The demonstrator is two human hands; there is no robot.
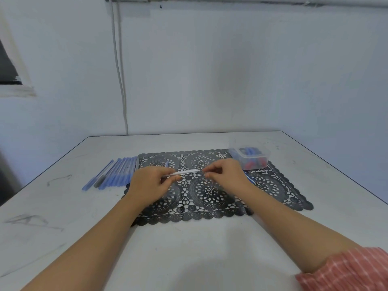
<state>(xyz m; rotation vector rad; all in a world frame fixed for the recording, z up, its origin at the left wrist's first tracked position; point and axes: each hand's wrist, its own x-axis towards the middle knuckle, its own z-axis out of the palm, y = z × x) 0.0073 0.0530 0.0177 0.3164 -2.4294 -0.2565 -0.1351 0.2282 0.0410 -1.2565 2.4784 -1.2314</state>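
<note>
Mid frame: left hand [151,184] grasps clear pen [182,172]; right hand [223,172] pinches its tip end, maybe a cap, over black mat [273,185]

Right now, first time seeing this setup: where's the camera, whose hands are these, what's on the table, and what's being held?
There is no machine here. One wide camera sits on a person's head and looks forward and down, so the two arms are the wearer's own. The left hand grips a clear pen over a black lace mat. The fingers of the right hand pinch the pen's other end. On the grey table, left of the mat, lies a row of blue pens. At the mat's far right corner stands a clear box holding small blue and red parts, too blurred to name.
</note>
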